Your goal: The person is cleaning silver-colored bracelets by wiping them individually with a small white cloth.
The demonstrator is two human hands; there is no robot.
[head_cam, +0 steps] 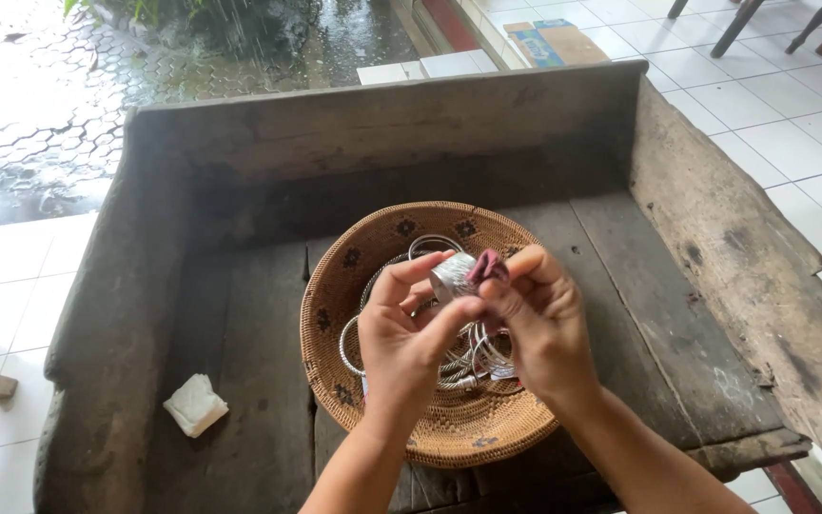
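Observation:
My left hand [401, 333] holds a wide silver cuff bracelet [452, 273] between thumb and fingers above a round woven basket [354, 266]. Against the bracelet's surface my right hand [535, 319] presses a small dark-red cloth [487, 266], pinched in its fingertips. The basket sits on an old wooden bench-like table [259, 324] and holds several silver bangles and wire bracelets [468, 362], partly hidden under my hands.
A folded white cloth or paper pad [195, 405] lies on the table at the left. Raised wooden boards wall the table at the back [382, 119] and right [744, 257]. White floor tiles, chair legs [744, 24] and a wet paved yard surround it.

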